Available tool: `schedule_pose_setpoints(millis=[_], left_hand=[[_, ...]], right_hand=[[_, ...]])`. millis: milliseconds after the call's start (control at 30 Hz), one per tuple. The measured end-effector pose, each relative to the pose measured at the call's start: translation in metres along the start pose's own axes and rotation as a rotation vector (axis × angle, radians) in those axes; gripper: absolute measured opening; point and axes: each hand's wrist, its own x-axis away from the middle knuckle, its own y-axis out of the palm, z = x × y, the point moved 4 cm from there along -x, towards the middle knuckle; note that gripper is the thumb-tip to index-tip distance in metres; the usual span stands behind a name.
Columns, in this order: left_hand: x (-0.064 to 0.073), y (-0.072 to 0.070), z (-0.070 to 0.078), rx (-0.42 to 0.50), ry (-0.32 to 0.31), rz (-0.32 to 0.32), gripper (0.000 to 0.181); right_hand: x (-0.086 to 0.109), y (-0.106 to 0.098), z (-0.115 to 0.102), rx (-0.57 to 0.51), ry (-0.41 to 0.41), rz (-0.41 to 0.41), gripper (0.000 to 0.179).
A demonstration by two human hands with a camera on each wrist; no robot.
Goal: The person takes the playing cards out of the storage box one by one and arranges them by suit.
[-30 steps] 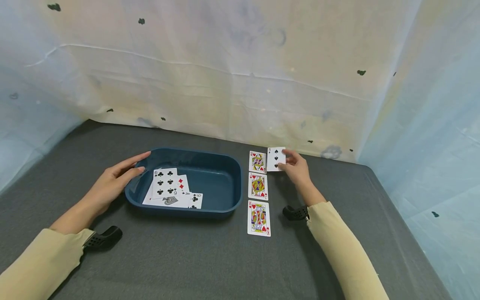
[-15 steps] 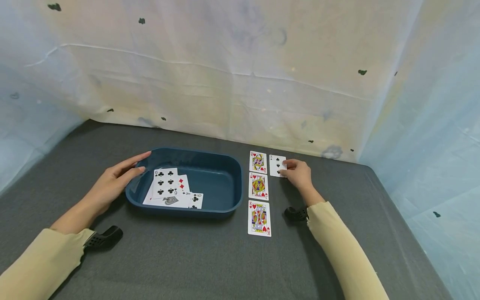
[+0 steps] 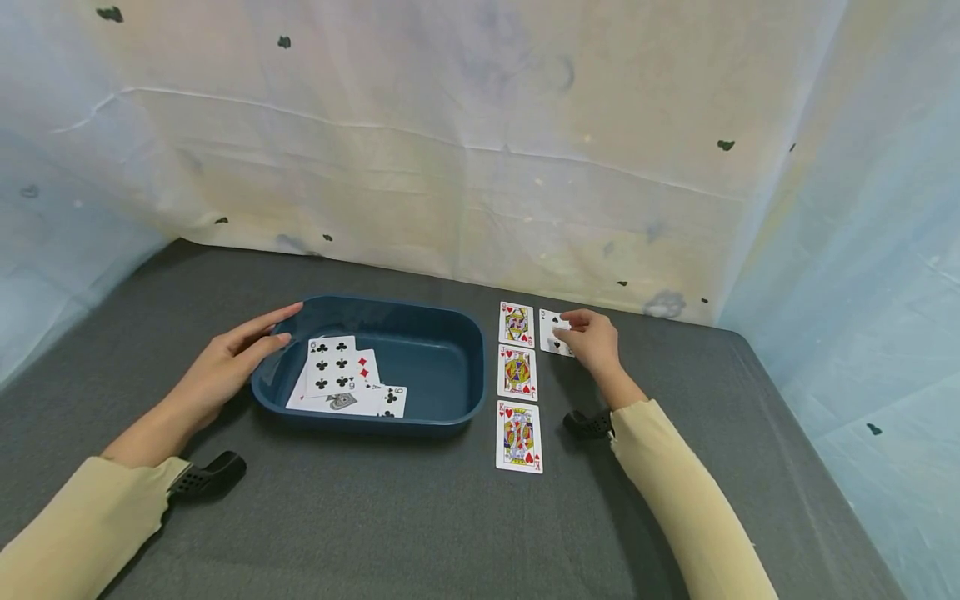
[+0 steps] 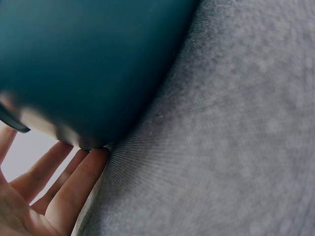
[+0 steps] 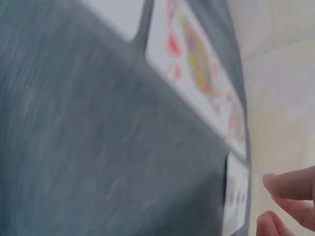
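Observation:
My left hand (image 3: pixel 213 371) grips the left end of a dark blue plastic tub (image 3: pixel 442 312), thumb over the rim. In the left wrist view its fingertips (image 4: pixel 93 162) touch the outer wall. My right hand (image 3: pixel 596 343) is over the right part of a three of spades (image 3: pixel 549 333), which lies face up. In the right wrist view thumb and forefinger stand apart, close to that card, with nothing between them. Left of it, a queen (image 3: pixel 517 323), a jack (image 3: pixel 517 372) and a king of hearts (image 3: pixel 518 437) form a column.
Several playing cards lie overlapping in the tub's left half, a six of clubs (image 3: pixel 330 367) on top among them. The grey cloth-covered table (image 3: pixel 360 517) ends at a pale hanging sheet (image 3: pixel 450 208) behind and at the sides.
My right hand brings the three of spades slightly down and right, apart from the queen, then loosens from it and shifts a little up. The left hand stays put on the tub.

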Motion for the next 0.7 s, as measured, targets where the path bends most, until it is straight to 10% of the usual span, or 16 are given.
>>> schedule_pose_setpoints(millis=[700], left_hand=[[0.0,0.001,0.001,-0.016,-0.038,0.008,0.052]], right_hand=[[0.055,0.037,-0.112,-0.348,-0.228,-0.216,0.029]])
